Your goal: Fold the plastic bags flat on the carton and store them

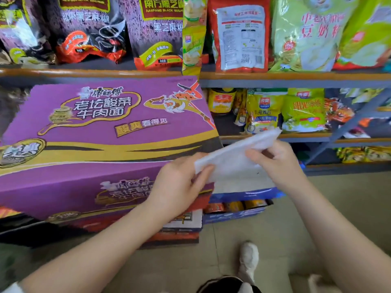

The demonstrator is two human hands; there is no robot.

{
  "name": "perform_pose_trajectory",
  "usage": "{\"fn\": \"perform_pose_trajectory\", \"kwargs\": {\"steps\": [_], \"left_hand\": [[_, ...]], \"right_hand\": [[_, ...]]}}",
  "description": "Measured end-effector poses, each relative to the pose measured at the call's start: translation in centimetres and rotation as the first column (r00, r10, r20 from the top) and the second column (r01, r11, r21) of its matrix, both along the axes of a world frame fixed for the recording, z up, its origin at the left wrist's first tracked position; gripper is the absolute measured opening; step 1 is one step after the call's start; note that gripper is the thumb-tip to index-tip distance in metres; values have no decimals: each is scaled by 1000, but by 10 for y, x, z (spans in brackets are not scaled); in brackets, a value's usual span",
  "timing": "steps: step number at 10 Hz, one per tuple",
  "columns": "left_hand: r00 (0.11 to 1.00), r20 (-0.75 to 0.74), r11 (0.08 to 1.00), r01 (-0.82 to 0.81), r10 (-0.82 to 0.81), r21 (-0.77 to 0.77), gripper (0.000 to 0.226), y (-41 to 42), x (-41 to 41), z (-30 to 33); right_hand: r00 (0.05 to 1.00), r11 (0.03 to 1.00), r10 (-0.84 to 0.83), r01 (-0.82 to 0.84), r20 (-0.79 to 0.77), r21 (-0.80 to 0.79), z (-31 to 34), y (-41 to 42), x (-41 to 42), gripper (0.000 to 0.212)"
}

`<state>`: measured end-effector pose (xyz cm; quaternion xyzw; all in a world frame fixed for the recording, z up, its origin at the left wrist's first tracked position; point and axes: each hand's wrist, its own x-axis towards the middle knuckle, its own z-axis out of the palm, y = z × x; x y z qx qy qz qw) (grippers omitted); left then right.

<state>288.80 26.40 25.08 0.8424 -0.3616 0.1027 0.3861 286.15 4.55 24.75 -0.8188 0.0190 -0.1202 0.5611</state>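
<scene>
Where the frame starts at far left, dark purple snack packs [91, 28] are seen standing on the upper shelf [127, 73]. Below them, a purple carton [101, 123] is stacked on other boxes, its printed top tilted toward the camera. The left hand [179, 185] is held at the carton's near right corner, fingers curled, with the lower left edge of a white plastic bag [234, 157] pinched by thumb and fingertips. The bag is folded into a flat strip, is held in the air just past the carton's right edge, and runs diagonally up to the right. Whether it touches the carton cannot be told. The right hand [275, 163] is clamped on the bag's middle-right part, thumb on top, fingers underneath. Beneath the bag, a blue box [239, 208] with cans inside is seen on the floor. Further right, yellow and green packets [285, 111] are lined on the lower shelf, and red and light green bags [306, 32] on the upper one. A white shoe [248, 259] is visible on the floor at bottom.
</scene>
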Motion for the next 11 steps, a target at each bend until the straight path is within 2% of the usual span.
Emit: {"fn": "perform_pose_trajectory", "kwargs": {"steps": [1,2,3,4,5,6,7,8,9,10,11], "left_hand": [[999,10,998,-32,32,51,28,-67,3,-11],[995,-80,994,-52,60,99,19,-137,4,-33],[938,-285,979,-176,197,100,41,-202,21,-64],[845,-447,953,-220,293,208,23,-241,55,-108],[780,-489,901,-217,391,375,17,-264,100,-174],[730,-567,892,-128,381,434,17,-268,128,-242],[731,-560,881,-120,390,457,20,-269,145,-298],[752,-542,904,-168,375,393,37,-269,156,-345],[790,-489,900,-172,369,402,53,-265,159,-383],[794,-452,878,-204,408,433,43,-263,165,-406],[785,-449,869,-216,426,446,40,-261,165,-418]], "right_hand": [[996,999,-44,46,-79,28,-13,-59,8,29],[986,1000,-2,7,-168,30,-29,-125,24,25],[952,999,41,-38,-303,17,-54,-189,44,19],[901,1000,27,-29,-434,2,-103,-240,62,10],[778,995,9,58,-628,85,-174,-277,90,5],[625,986,3,130,-780,108,-259,-293,114,22],[478,994,-23,108,-878,33,-342,-296,136,21],[343,1000,-6,16,-939,0,-424,-291,147,19],[232,999,7,-40,-973,-2,-487,-280,160,28],[209,998,25,-59,-978,13,-531,-269,176,20],[223,992,-50,-104,-974,-75,-549,-263,184,18]]}}
